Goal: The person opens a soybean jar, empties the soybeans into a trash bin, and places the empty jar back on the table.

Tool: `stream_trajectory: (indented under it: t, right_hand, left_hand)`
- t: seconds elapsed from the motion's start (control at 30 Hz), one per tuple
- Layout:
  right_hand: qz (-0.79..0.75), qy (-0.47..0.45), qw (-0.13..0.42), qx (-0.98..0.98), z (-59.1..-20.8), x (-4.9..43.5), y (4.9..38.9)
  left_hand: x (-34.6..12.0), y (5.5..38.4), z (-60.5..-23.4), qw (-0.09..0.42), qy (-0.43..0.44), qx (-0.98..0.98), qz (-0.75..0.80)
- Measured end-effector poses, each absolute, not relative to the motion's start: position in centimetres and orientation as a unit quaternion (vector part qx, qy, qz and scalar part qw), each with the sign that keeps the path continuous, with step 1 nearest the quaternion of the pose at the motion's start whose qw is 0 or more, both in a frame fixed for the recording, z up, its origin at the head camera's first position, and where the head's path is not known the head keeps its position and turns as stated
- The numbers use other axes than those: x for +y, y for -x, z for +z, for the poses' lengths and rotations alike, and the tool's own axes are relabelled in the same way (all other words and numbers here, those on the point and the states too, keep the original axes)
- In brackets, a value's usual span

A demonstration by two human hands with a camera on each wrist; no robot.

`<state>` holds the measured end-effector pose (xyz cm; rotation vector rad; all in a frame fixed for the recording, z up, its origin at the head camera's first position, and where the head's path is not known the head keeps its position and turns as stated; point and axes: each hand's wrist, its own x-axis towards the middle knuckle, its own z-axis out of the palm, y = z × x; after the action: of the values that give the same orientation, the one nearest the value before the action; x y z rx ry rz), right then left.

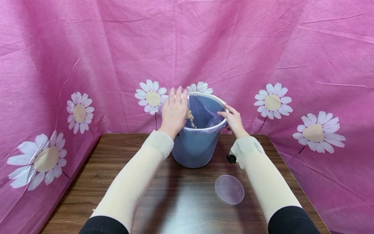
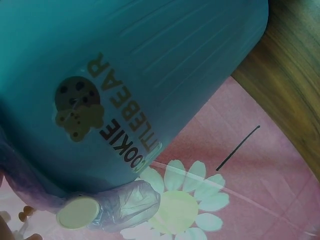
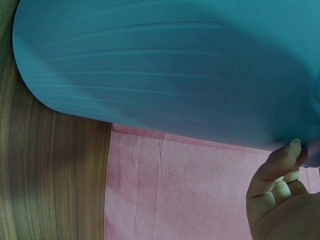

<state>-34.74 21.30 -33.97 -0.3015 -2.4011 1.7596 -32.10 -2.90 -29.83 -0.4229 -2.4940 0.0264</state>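
- Blue bin (image 1: 195, 148) stands upright near the centre of the head frame, on the wooden surface (image 1: 181, 204), below the pink flowered cloth (image 1: 233, 48).
- Translucent purple liner (image 1: 214, 121) lines it and folds over the pale rim (image 1: 216, 99); some hangs slack inside at right.
- Left grip (image 1: 174, 112): at the bin's upper left, fingers straight and near together along what appears to be a clear container (image 1: 188, 104) (mostly masked by the hand). Thumb hidden in the head view, so cannot tell how far it closes or how firmly it holds.
- Tan pieces (image 1: 190, 117) show in a narrow run just right of that hand, within the bin's mouth; they look to be dropping.
- Right grip (image 1: 234, 120): nearly closed at the bin's right edge, thumb inside, fingers outside, pinching rim and liner together.
- Clear lid (image 1: 229, 190) lies on the surface, lower right of centre, well apart from both hands.
- Risk, spill: the container's mouth sits close to the left of the rim; a drift left could drop pieces outside.
- Risk, liner slip: should the right pinch loosen, slack film could sag under the load.
- Risk, tipping: a hard downward press on one side of the rim could tilt the bin.
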Motion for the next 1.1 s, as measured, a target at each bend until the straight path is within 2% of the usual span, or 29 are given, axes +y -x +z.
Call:
stream_trajectory:
  t: [0.37, 0.9, 1.1]
  right_hand:
    - [0.583, 0.100, 0.070, -0.803, -34.4, 21.6, 34.8]
    - [0.581, 0.099, 0.082, -0.804, -34.1, 21.3, 34.9]
    - [0.575, 0.098, 0.084, -0.808, -34.2, 21.4, 35.0]
  left_hand:
    - [-3.2, 32.2, -29.7, 0.304, 0.192, -0.933, 0.012]
    - [-4.1, 33.1, -29.7, 0.381, 0.239, -0.892, 0.053]
    - [-4.1, 33.1, -29.6, 0.377, 0.243, -0.891, 0.064]
